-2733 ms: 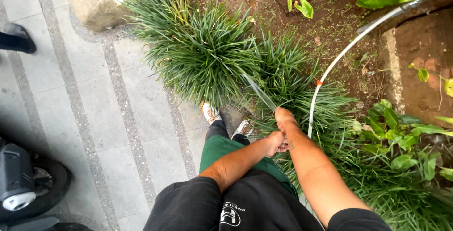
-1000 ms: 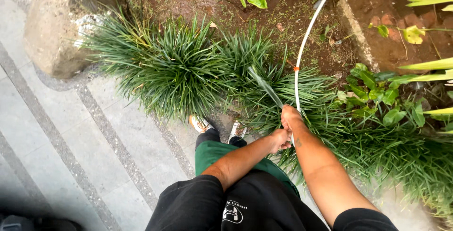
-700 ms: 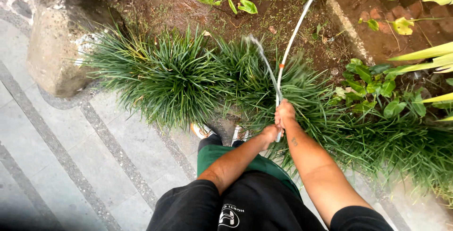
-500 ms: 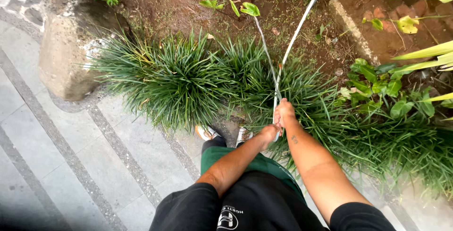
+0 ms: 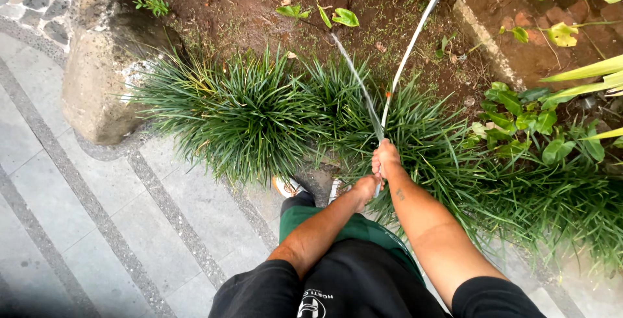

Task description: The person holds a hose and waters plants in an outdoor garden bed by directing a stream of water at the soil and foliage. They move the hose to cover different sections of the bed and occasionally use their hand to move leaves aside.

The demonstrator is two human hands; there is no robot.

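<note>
White hose (image 5: 415,39) in my grip, fingers (image 5: 378,158) of my right hand (image 5: 387,159) curled tight round its end, and my left hand (image 5: 365,187) closed just beneath, touching the right, steadying the same end. A thin jet of water (image 5: 354,74) shoots up and away from my fists, over the grass clumps (image 5: 253,113), and lands on the bare brown soil (image 5: 246,6) near a small leafy seedling (image 5: 337,16).

Progress check: the soil around the landing spot looks dark and damp, so that patch seems watered. The ground further right, by the brick edging (image 5: 493,39) and the broad-leaved plants (image 5: 525,113), looks drier to me, so I judge that side undone.

Pose now: both forearms stretch forward and meet in front of my green trousers (image 5: 354,230), right arm straighter, left elbow bent across my body. The hose runs from my hands up to the top edge of view. My shoes (image 5: 289,187) sit at the paving's (image 5: 97,227) edge, a big stone (image 5: 97,91) off to the left.
</note>
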